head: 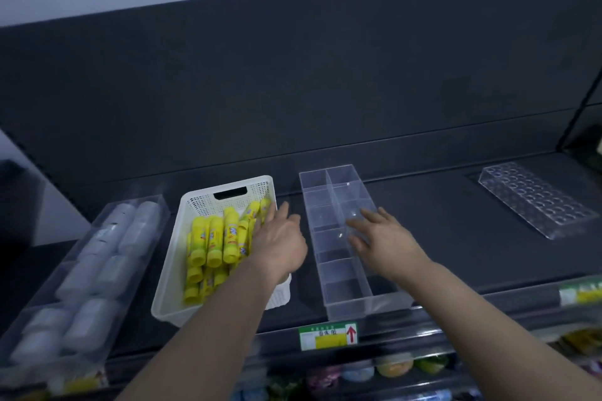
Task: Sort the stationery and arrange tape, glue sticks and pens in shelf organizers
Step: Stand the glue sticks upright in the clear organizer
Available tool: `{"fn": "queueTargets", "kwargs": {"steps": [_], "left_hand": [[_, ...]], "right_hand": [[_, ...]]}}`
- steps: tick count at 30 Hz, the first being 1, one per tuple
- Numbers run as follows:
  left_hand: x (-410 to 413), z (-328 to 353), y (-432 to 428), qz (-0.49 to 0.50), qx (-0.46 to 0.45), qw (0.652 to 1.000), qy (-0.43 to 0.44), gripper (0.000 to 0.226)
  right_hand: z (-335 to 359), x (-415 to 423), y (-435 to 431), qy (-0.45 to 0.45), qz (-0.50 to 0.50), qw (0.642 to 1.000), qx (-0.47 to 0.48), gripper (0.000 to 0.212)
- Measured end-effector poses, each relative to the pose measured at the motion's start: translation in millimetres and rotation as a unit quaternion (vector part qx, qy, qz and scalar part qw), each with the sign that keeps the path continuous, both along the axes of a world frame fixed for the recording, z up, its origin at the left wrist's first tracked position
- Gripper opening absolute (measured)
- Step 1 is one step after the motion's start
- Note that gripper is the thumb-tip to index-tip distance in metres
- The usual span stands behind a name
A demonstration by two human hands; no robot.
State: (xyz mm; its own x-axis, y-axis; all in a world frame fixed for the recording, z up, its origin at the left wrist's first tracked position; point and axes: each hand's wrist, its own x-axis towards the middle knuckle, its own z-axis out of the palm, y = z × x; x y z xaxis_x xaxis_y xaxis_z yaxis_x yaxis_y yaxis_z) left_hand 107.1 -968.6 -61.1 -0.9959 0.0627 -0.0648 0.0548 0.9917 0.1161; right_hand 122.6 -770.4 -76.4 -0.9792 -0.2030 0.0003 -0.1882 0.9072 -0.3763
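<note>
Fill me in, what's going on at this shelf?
A person is sorting stationery. Their left hand reaches into the white basket among the yellow glue sticks, nothing lifted. Their right hand hovers open over the clear divided organizer, whose compartments look empty. A clear tray of tape rolls sits to the left, a holed rack to the right.

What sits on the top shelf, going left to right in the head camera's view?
A clear tray of tape rolls, white basket of yellow glue sticks, clear divided organizer, clear holder with round holes.

Dark shelf (439, 221) carrying a clear tape tray (49, 296), white basket (169, 277), clear divided organizer (361, 299), and clear holed rack (534, 198).
</note>
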Motion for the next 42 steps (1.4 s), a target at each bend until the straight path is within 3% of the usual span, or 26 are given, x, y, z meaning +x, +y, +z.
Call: {"fn": "queueTargets", "kwargs": {"steps": [5, 11, 15, 18, 22, 28, 34, 42], "left_hand": [[10, 0, -18, -0.011, 0.05, 0.998, 0.023, 0.045], [14, -1, -38, 0.008, 0.076, 0.997, 0.031, 0.054], [12, 8, -49, -0.003, 0.181, 0.983, 0.037, 0.054], [11, 19, -79, -0.012, 0.142, 0.986, 0.086, 0.05], [22, 25, -133, 0.062, 0.078, 0.993, 0.068, 0.045], [40, 23, -182, 0.105, 0.07, 0.988, 0.093, 0.036], [25, 27, -172, 0.11, 0.111, 0.983, 0.095, 0.034], [-23, 19, -132, 0.149, -0.017, 0.984, 0.092, 0.042]], "right_hand": [[-1, 9, -37, 0.021, 0.004, 0.999, 0.029, 0.044], [4, 17, -61, 0.006, -0.008, 0.999, 0.043, 0.045], [10, 21, -65, 0.0, -0.017, 0.998, 0.053, 0.044], [21, 23, -78, 0.038, -0.009, 0.998, 0.046, 0.041], [33, 28, -112, 0.097, 0.045, 0.994, 0.038, 0.031], [34, 29, -142, 0.133, 0.029, 0.991, 0.019, 0.026], [33, 11, -146, 0.126, 0.031, 0.991, 0.018, 0.027], [37, -25, -132, 0.134, 0.046, 0.99, -0.017, 0.024]]}}
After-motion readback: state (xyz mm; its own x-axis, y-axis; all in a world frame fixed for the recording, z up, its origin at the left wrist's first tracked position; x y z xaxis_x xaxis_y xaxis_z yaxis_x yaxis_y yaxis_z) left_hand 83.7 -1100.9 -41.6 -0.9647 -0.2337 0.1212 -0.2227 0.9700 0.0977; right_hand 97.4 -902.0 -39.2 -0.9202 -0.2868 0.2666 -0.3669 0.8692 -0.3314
